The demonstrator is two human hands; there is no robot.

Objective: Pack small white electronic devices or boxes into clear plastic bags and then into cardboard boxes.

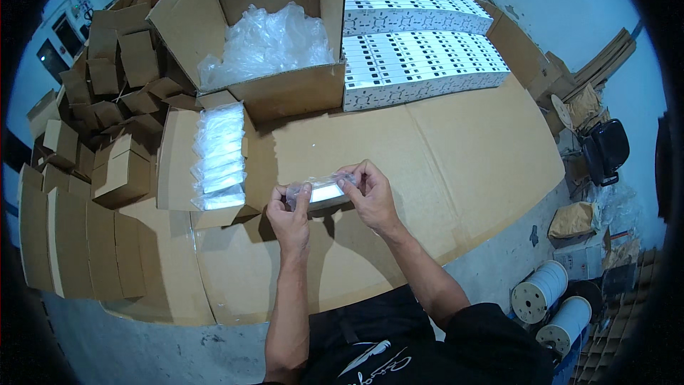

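Observation:
Above the cardboard-covered table, a small white box in a clear plastic bag (326,192) is held between both my hands. My left hand (291,215) grips its left end, thumb on top. My right hand (372,196) pinches the bag at the right end, thumb and fingers closed. To the left stands an open cardboard carton (179,164) with a row of several plastic-wrapped packets (219,157) inside it. Behind that, a larger open carton (288,93) holds a heap of clear plastic bags (271,39).
Stacked rows of white boxes (420,64) stand at the table's back right. Several empty cardboard boxes (121,171) crowd the left side. Spools (541,292), a black chair (605,150) and a brown paper bag (572,221) lie beyond the table's right edge (499,232).

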